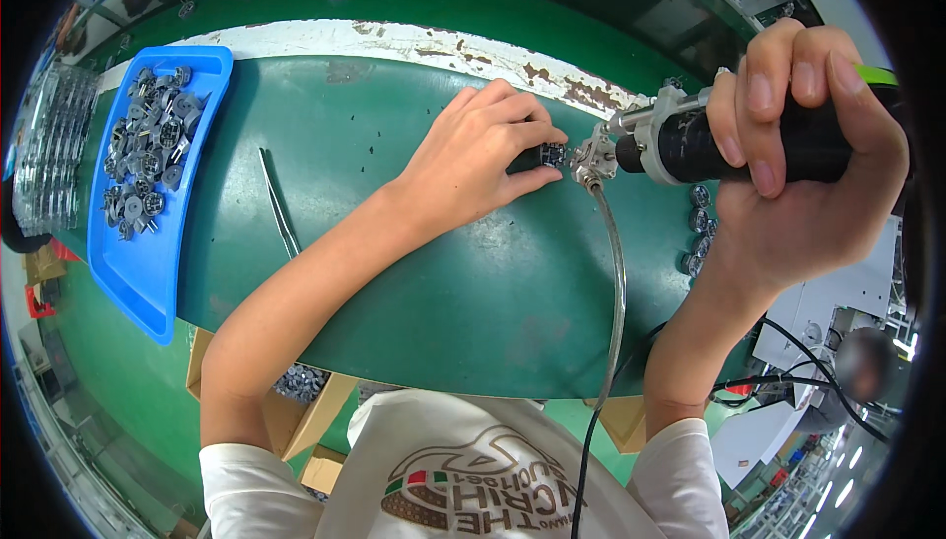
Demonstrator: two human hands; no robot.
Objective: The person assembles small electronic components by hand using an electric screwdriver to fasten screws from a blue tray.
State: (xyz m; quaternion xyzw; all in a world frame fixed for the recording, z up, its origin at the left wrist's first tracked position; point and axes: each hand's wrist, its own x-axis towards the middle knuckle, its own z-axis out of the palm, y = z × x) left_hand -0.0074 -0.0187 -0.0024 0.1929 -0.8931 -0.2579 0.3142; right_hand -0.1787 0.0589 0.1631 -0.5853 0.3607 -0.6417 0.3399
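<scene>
My left hand (483, 150) is closed around a small round black-and-grey part (552, 155), pinched between thumb and fingers over the green mat. Wrapped around the black body of a powered screwdriver (680, 145) is my right hand (803, 135). The metal head of the screwdriver (594, 157) meets the small part or stands right beside it; whether its tip touches cannot be seen. A clear hose (616, 273) runs from that head down toward me.
A blue tray (138, 288) full of small grey round parts lies at the left. Tweezers (278, 204) rest on the green mat (443, 322). Several round parts (700, 219) line the right side. Below the near edge stands a cardboard box (330, 406). Stacked clear trays (49, 155) stand far left.
</scene>
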